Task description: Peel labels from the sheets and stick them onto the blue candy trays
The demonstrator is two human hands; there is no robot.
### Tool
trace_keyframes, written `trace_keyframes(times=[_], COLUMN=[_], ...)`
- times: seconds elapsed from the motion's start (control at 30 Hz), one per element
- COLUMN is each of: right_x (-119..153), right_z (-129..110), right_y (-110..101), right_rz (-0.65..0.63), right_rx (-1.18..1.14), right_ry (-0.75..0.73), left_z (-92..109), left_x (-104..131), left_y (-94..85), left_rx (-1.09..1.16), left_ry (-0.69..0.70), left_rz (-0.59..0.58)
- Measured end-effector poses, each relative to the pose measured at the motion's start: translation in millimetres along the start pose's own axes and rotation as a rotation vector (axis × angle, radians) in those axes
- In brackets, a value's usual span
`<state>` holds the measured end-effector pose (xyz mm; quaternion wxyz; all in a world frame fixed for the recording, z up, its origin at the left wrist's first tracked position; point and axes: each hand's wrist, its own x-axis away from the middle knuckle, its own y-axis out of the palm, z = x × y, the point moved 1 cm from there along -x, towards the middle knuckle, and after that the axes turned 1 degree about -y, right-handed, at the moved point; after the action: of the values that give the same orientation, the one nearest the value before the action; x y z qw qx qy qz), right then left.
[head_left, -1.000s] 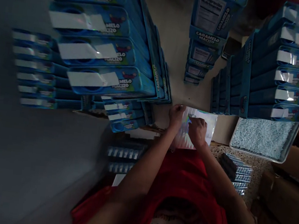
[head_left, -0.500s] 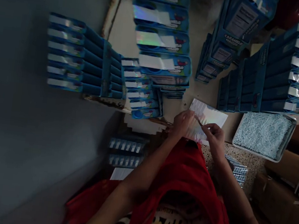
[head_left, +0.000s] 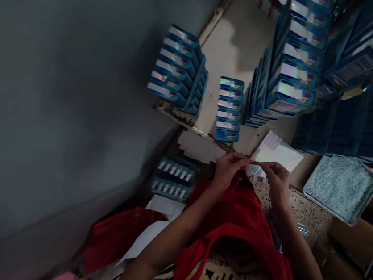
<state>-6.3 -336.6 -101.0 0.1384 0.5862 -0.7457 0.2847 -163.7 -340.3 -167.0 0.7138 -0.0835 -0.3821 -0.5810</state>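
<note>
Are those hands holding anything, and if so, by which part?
A thin strip, apparently: the left hand pinches one end, the right hand the other. Too small to identify.

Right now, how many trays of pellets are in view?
1: the tray, to the right of the sheet. Others may be hidden behind the boxes.

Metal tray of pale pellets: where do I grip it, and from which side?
Grip the tray by its raised rim at the left and right ends, coming in from the person's side. The blue boxes crowd its far edge, while the near side looks more open. It lies flat, filled with loose pellets, and I see no handles, so a level, two-ended hold looks safest.
</note>
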Motion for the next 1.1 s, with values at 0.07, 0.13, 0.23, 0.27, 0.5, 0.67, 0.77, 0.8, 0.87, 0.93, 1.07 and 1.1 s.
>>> trace_keyframes(times=[0.07,0.13,0.23,0.27,0.5,0.67,0.77,0.8,0.87,0.93,1.07,1.1], right_x=[-4.3,-12.4,-29.1,-34.7,-55.3,-55.8,-60.2,-63.4,-72.3,-83.4,-102.8,-106.3], right_z=[-7.2,-15.4,-24.5,-25.8,-24.5,-23.5,-16.9,-13.6,-6.1,1.6,13.8,15.5], right_y=[26.8,55.8,93.0,102.0,124.0,125.8,126.2,125.2,120.7,113.0,91.0,85.0], right_rz=[-0.001,0.006,0.041,0.055,0.063,0.081,0.118,0.153,0.222,0.207,-0.157,-0.253], right_rx=[0.039,0.134,0.340,0.405,0.579,0.633,0.634,0.623,0.561,0.440,0.204,0.163], right_ry=[-0.044,-0.124,-0.244,-0.264,-0.293,-0.281,-0.274,-0.271,-0.245,-0.165,0.077,0.102], left_z=[17.3,36.5,60.0,64.8,67.9,61.3,48.2,42.1,29.1,16.9,7.5,9.8], left_x=[4.0,-1.3,-21.8,-29.5,-53.1,-60.8,-71.1,-74.9,-82.9,-91.2,-108.5,-112.6], left_y=[-17.3,-35.7,-59.5,-65.4,-80.0,-81.4,-82.7,-82.8,-82.4,-82.5,-90.3,-93.3], left_rx=[-0.050,-0.131,-0.241,-0.259,-0.180,-0.126,0.037,0.105,0.191,0.191,0.080,0.050], left_ry=[0.103,0.230,0.351,0.360,0.292,0.248,0.095,0.033,-0.065,-0.142,-0.031,0.065], left_rz=[0.117,0.237,0.320,0.326,0.304,0.258,0.200,0.177,0.151,0.189,0.424,0.461])
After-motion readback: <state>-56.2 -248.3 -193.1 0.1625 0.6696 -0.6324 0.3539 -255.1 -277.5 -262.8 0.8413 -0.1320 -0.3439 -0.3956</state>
